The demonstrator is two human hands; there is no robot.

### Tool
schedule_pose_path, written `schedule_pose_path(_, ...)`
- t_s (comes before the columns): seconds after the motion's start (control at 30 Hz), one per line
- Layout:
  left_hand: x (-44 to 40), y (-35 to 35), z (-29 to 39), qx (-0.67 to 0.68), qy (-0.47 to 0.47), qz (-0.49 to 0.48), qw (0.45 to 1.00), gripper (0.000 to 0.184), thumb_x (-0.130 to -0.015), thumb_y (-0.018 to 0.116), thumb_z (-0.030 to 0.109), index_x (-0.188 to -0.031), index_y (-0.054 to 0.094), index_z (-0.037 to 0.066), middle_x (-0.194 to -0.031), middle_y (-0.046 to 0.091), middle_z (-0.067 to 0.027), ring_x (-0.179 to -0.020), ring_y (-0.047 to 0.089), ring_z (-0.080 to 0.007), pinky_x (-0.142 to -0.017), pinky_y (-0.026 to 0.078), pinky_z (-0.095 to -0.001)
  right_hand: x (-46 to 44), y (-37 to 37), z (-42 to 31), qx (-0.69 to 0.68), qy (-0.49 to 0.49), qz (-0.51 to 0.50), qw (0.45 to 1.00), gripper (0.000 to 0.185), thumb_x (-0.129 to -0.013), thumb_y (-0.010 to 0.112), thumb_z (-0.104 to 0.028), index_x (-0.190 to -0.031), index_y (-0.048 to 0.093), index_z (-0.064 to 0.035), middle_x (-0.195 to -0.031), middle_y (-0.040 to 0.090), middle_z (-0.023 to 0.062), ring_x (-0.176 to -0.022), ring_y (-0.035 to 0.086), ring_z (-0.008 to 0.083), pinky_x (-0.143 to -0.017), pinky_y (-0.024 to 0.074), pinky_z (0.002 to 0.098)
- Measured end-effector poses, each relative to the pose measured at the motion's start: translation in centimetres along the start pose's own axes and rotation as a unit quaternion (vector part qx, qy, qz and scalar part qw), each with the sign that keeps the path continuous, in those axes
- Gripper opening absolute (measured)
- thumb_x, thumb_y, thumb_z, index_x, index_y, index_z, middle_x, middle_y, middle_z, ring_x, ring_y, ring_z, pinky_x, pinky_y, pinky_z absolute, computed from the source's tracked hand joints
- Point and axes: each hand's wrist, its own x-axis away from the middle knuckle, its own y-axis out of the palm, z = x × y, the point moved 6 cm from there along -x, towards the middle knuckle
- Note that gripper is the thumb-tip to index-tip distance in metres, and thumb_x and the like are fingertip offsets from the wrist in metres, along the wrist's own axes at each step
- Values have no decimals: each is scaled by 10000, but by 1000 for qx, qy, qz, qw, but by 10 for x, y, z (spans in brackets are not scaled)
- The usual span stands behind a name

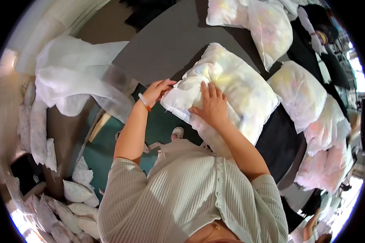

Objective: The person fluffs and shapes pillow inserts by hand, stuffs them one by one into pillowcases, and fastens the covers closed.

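A plump white pillow (241, 87) with pale yellow and bluish patches showing through its thin cover lies at the near edge of the grey table. My right hand (213, 104) rests on top of it, fingers spread and palm down. Against the pillow's left corner is my left hand (159, 92), its fingers stretched out along the seam edge. Some of its fingertips are hard to make out. A white band circles my left wrist.
White sheer fabric (69, 77) drapes over the grey table (166, 44) on the left. More stuffed pillows (300, 95) line the right side and the far end (269, 30). Smaller white pillows (77, 192) are heaped at lower left. Black cloth (280, 139) lies right. Other people are at the right.
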Motion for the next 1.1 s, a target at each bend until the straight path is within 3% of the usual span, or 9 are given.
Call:
schedule_pose_path(0.13, 37, -11, -68, 135, -127, 69, 980, 401, -929, 523, 417, -1164, 594, 100, -937, 647, -46, -715, 602, -147, -643, 519, -308, -11, 2, -7, -22, -1, -16, 1000, 868, -726, 721, -507, -1359, 390, -14, -1307, 481, 193, -1143, 500, 367, -893, 420, 510)
schedule_pose_path(0.23, 34, 23, -78, 209, -32, -40, 977, 312, -931, 565, 320, -1162, 575, 110, -879, 640, -2, -662, 607, -137, -588, 522, -302, -15, 9, -9, -57, 0, -30, 998, 783, -768, 695, -474, -1308, 427, 25, -1208, 546, 216, -1044, 559, 396, -835, 458, 491)
schedule_pose_path(0.33, 20, 64, -52, 239, 69, 38, 968, 302, -927, 595, 260, -1165, 579, 76, -892, 645, -1, -658, 605, -94, -536, 494, -238, -26, 13, 8, -136, 25, 3, 990, 660, -809, 673, -397, -1247, 477, 57, -1067, 616, 235, -943, 610, 402, -806, 486, 451)
schedule_pose_path(0.5, 0, 72, -71, 176, 75, -38, 981, 311, -947, 574, 292, -1146, 574, 54, -946, 631, -2, -787, 604, -96, -631, 494, -242, -10, 12, 37, -237, 111, 10, 965, 455, -831, 612, -269, -1127, 561, 73, -840, 655, 185, -762, 636, 348, -733, 500, 388)
schedule_pose_path(0.6, -8, 84, -70, 253, 69, 112, 959, 297, -966, 542, 306, -1103, 531, 42, -995, 599, -46, -949, 566, -129, -826, 467, -283, -8, 16, 54, -374, 176, 11, 911, 347, -837, 593, -178, -1065, 597, 84, -811, 676, 145, -702, 647, 292, -698, 506, 361)
schedule_pose_path(0.67, -18, 90, -75, 247, 80, 119, 958, 303, -960, 549, 293, -1114, 523, 34, -1005, 601, -54, -945, 569, -136, -830, 472, -290, -3, 25, 51, -675, 262, -51, 688, 288, -856, 572, -105, -1084, 604, 67, -894, 688, 112, -750, 656, 163, -701, 519, 295)
schedule_pose_path(0.77, -35, 101, -68, 238, 96, 123, 959, 299, -917, 594, 211, -1127, 510, 15, -1034, 606, -77, -940, 577, -153, -849, 480, -303, 1, 29, 55, -760, 239, -157, 584, 280, -854, 560, -79, -1093, 602, 62, -939, 685, 109, -781, 666, 173, -743, 532, 283)
schedule_pose_path(0.9, -42, 109, -52, 198, 117, 190, 954, 302, -843, 663, 111, -1098, 541, 4, -999, 629, -87, -902, 587, -144, -809, 490, -282, 3, 14, 62, -803, 255, -121, 524, 315, -848, 543, -63, -1131, 570, 73, -1011, 672, 136, -857, 666, 187, -822, 528, 301)
schedule_pose_path(1.1, -57, 122, -36, 267, 100, 1, 959, 152, -857, 598, 79, -998, 620, 27, -907, 656, -41, -789, 611, -124, -722, 513, -290, 11, 3, 57, -793, 194, -202, 541, 372, -792, 562, -33, -1151, 568, 64, -1067, 662, 136, -947, 653, 214, -893, 497, 322)
